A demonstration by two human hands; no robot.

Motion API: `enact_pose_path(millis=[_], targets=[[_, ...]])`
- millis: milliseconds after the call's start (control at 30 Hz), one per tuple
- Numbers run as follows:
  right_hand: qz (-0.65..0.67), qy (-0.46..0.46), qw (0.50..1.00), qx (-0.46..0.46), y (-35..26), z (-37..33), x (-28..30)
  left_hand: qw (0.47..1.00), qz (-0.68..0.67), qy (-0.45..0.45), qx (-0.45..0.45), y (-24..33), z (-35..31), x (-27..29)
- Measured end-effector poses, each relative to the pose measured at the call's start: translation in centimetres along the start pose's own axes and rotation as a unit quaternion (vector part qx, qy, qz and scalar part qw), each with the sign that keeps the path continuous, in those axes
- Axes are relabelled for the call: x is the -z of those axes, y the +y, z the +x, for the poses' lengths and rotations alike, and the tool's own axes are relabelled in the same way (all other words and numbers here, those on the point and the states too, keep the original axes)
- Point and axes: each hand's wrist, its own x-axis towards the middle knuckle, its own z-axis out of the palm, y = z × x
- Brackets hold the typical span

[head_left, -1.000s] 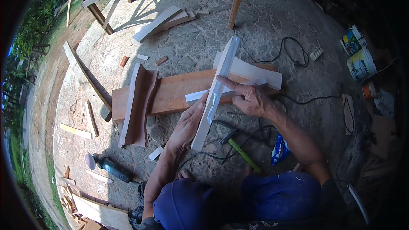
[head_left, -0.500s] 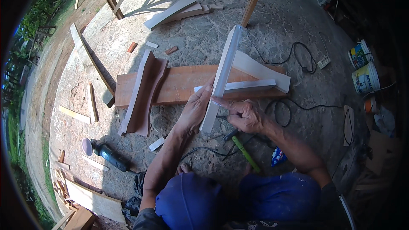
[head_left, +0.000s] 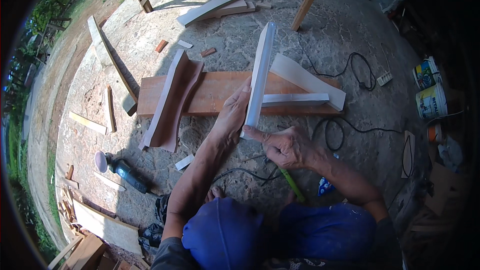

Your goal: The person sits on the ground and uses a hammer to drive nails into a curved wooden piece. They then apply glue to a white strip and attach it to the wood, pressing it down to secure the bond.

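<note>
Clearly, both hands are at work on one long pale wood strip, which is held up in front of the brown plank, crossing the plank's middle with its far end leaning a little to the right. A shiny whitish coat runs along the strip's right-hand face.

The left hand comes up on a slant from the near side of the plank, forearm nearly straight, wrist almost in line. Its fingers are closed on the strip's left side, the thumb lying along the edge; some of them are hidden behind the wood. The right hand, nearer the person than the plank, comes in from the right with the elbow bent and the back of the hand up. Its index finger is stretched out and touches the strip's near end, while the others curl toward the palm; whether they enclose anything cannot be told.

A curved reddish piece lies across the plank's left part. On its right part rest a pale tapered board and a narrow pale piece. A power tool with a round disc lies on the near side of the plank, toward its left end.
</note>
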Motion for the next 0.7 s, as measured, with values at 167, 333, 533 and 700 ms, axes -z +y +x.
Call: enact_pose_path(millis=[167, 333, 533, 700], targets=[[0.010, -0.026, 0.994, 0.107, -1.2, -0.5, 0.0, 1.000, -0.022, 0.013, -0.002, -0.1, 0.3, 0.1], [0.040, 0.050, 0.997, -0.050, 0.0, 0.6, 1.6, 1.000, -0.019, 0.013, -0.003, 0.8, -0.5, 0.0], [-0.031, 0.004, 0.974, 0.225, -0.3, -0.7, -0.1, 0.990, -0.109, 0.004, 0.088, 1.2, -1.2, -0.1], [-0.187, 0.269, 0.934, 0.145, 3.4, 2.7, 2.2, 0.974, -0.136, -0.009, 0.180, 1.1, -2.6, -0.6]])
